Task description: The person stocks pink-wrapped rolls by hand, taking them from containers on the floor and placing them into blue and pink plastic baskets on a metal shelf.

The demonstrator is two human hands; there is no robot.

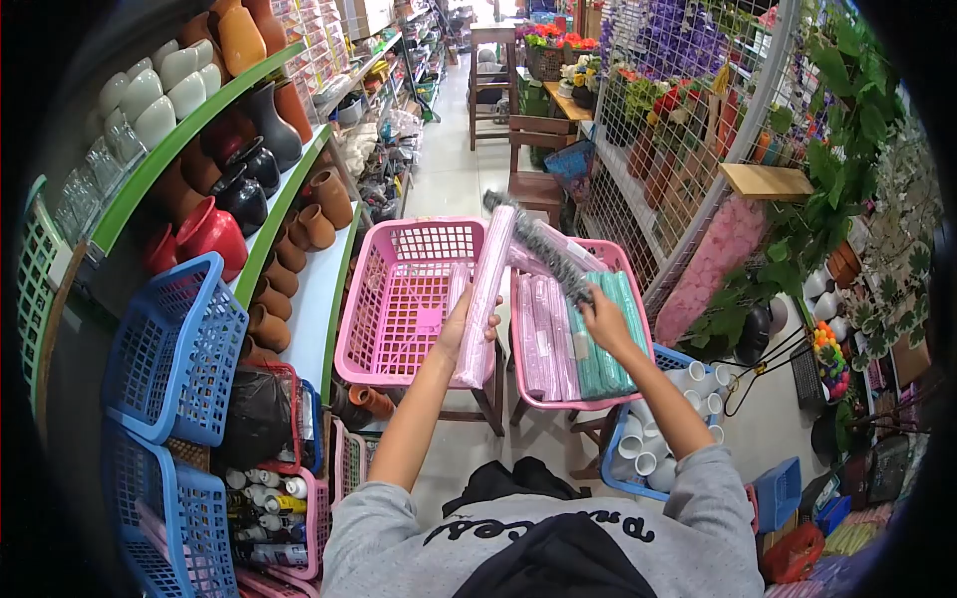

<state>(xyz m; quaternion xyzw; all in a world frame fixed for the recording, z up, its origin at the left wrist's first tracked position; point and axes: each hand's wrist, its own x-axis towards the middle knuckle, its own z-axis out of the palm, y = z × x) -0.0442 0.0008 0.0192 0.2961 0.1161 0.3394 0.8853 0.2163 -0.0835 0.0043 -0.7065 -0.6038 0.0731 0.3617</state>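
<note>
My left hand is wrapped round a long pink plastic-wrapped roll, tilted upright over the right side of the left pink basket. A similar pink roll shows just behind that hand. My right hand grips a dark grey fluffy duster, whose far end lies by the top of the held roll. Below it, the right pink basket holds several pink wrapped rolls and green wrapped rolls. The left basket has a bare lattice bottom over most of its area.
Shelves of pots line the left, above blue baskets. A blue basket of white cups stands at the lower right. Wooden chairs stand ahead beside the aisle, with a wire rack of flowers to the right.
</note>
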